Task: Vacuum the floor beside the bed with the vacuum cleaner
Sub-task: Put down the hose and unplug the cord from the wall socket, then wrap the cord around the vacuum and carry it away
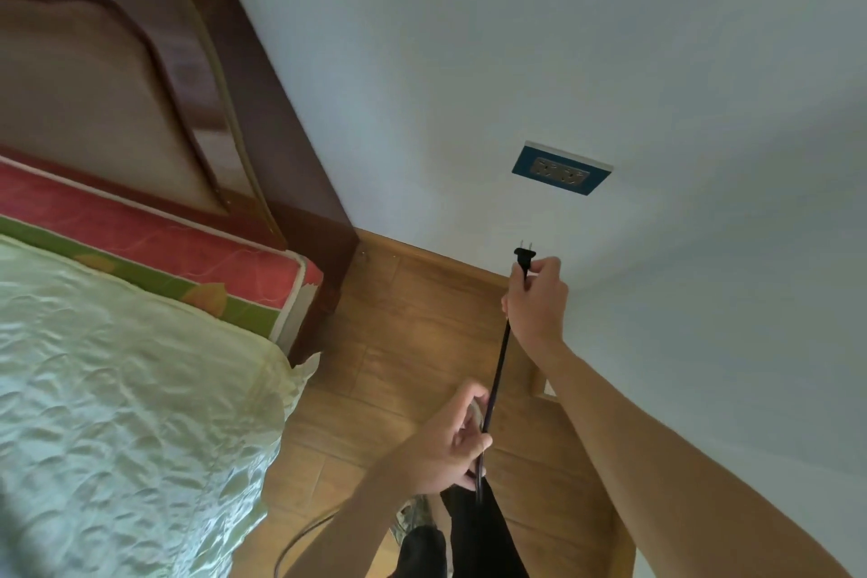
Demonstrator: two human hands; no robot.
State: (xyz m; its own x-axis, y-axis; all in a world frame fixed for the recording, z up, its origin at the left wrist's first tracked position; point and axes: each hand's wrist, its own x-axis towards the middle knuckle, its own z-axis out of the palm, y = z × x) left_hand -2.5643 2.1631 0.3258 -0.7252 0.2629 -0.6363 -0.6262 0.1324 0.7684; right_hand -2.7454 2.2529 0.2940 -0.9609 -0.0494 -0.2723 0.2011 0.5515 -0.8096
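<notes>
My right hand (537,300) pinches a black two-pin plug (524,257) with its prongs pointing up toward the wall. A short way above it sits a blue-framed wall socket (560,170), apart from the plug. The black power cord (498,371) runs taut from the plug down into my left hand (450,441), whose fingers curl round it. Below that hand the cord drops past my dark trouser legs. The vacuum cleaner itself is out of view.
A bed (117,390) with a pale quilted cover and red-green mattress fills the left, its dark wooden headboard (244,108) against the white wall. A strip of wooden floor (403,343) lies between bed and wall, edged by a wooden skirting.
</notes>
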